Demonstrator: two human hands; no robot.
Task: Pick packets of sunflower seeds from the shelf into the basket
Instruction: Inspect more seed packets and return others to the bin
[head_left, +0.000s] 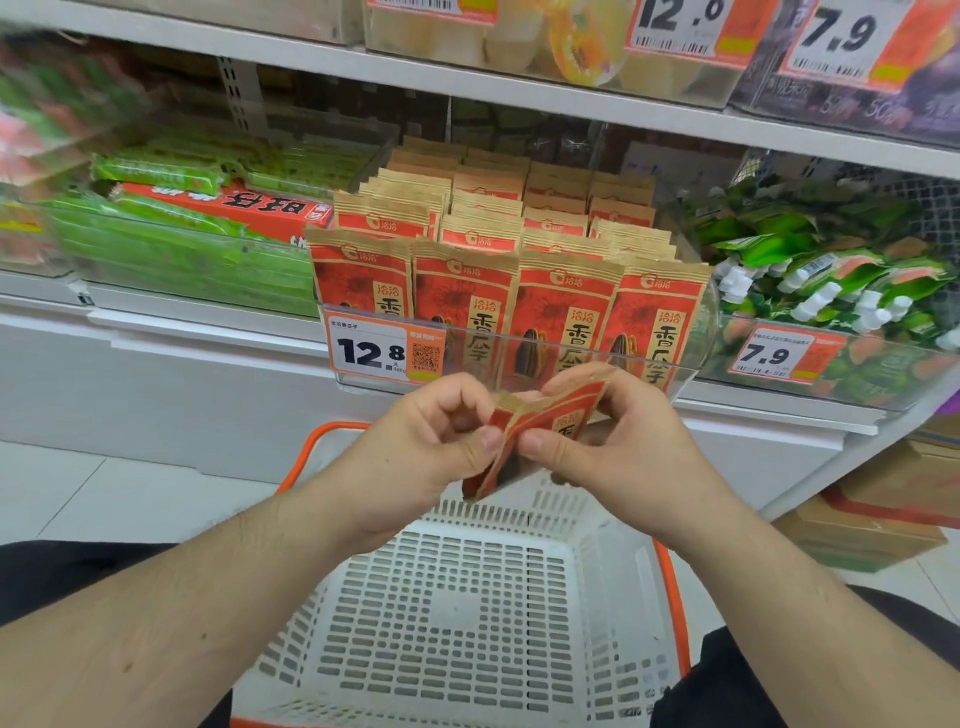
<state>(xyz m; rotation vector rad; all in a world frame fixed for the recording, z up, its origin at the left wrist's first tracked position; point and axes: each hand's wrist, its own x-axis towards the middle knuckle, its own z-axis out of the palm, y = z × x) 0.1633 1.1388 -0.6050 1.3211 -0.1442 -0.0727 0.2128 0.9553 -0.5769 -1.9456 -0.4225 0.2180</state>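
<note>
Several red and tan packets of sunflower seeds (511, 249) stand in rows inside a clear shelf bin (696, 358). Both hands hold red and tan packets (540, 431), a small stack it seems, above the white basket (467, 613) with an orange rim. My left hand (415, 457) pinches the stack's left side between thumb and fingers. My right hand (618, 441) grips its right side, thumb on the front. The basket sits low in front of me and nothing shows inside it.
Green snack packs and a red box (223, 202) fill the bin to the left. Green pouches with white caps (831, 280) lie in the bin to the right. Price tags reading 12.8 (384, 353) and 7.9 hang in front. Cardboard boxes (883, 519) stand on the floor at right.
</note>
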